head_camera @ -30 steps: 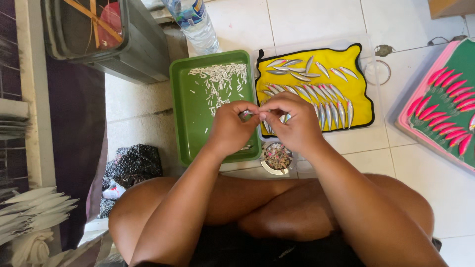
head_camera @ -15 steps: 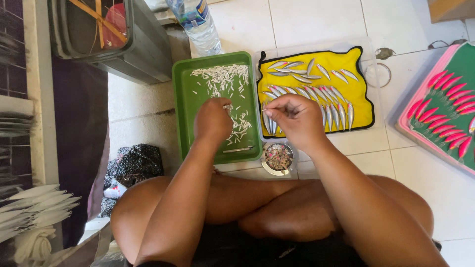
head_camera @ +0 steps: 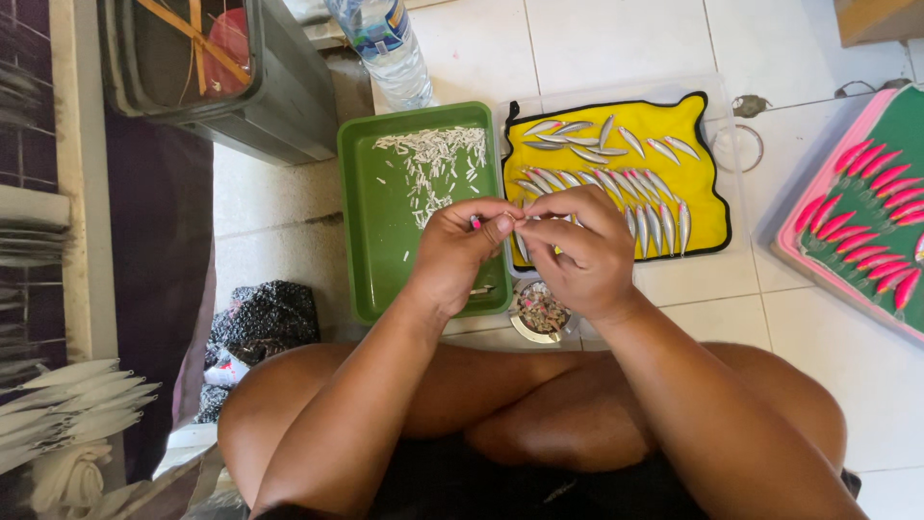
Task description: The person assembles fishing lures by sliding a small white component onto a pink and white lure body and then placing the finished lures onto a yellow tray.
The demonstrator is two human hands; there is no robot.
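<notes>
Surroundings: a clear plastic water bottle [head_camera: 385, 48] stands on the white tiled floor [head_camera: 616, 39] beside a dark grey bin [head_camera: 289, 106]. At right lies a pink-rimmed green tray [head_camera: 828, 250] bearing pink lures [head_camera: 881, 178]. A dark speckled cloth [head_camera: 265, 323] lies at left.

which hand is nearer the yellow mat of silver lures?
Right. The right hand overlaps the lower-left part of the yellow mat; the left hand is beside it, over the green tray.
</notes>
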